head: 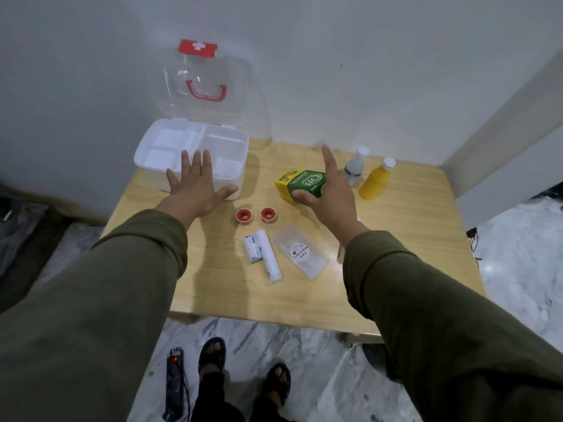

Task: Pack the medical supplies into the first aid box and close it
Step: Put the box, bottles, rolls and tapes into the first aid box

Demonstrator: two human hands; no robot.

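The white first aid box stands open at the table's far left, its clear lid with a red handle leaning back against the wall. My left hand hovers flat over the box's front edge, fingers spread, holding nothing. My right hand is spread over a green and yellow carton, thumb at its near side, not closed on it. Two red tape rolls, two white bandage rolls and a clear cling film packet lie in the middle. A white bottle and a yellow bottle stand behind.
The wooden table sits in a corner, with walls behind and to the right. My sandalled feet and a black power strip are on the marble floor below the near edge.
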